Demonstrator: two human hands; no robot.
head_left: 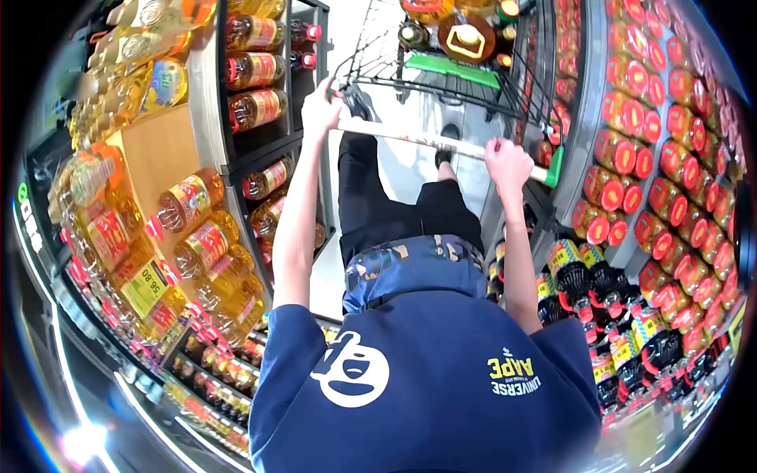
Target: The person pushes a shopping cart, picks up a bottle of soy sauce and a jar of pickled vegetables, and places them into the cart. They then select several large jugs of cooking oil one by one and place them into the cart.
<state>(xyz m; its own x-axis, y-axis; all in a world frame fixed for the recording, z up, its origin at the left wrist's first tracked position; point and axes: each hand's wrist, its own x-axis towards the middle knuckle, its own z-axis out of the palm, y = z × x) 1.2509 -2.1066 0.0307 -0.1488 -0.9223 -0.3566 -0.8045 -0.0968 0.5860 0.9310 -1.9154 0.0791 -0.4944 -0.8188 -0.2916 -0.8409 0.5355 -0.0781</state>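
Observation:
My left hand (321, 112) is closed round the left end of a shopping cart's handle (410, 139). Toward the handle's other end, my right hand (509, 164) grips the same bar with its fingers curled over. Ahead of the bar stretches the wire basket of the shopping cart (378, 81), which has a green panel (453, 71) near me. Inside the basket stands a large brown jug (471, 41) with a pale cap, with several other bottles around it. A dark bottle (413, 34) is beside the jug on the left.
Shelves of cooking oil bottles (256, 110) line the left, with a yellow price tag (147, 288) there. Stacked red-lidded jars (619, 150) rise on the right, close to the cart. Dark bottles with yellow labels (569, 268) stand below them. Pale floor (394, 150) shows between my legs.

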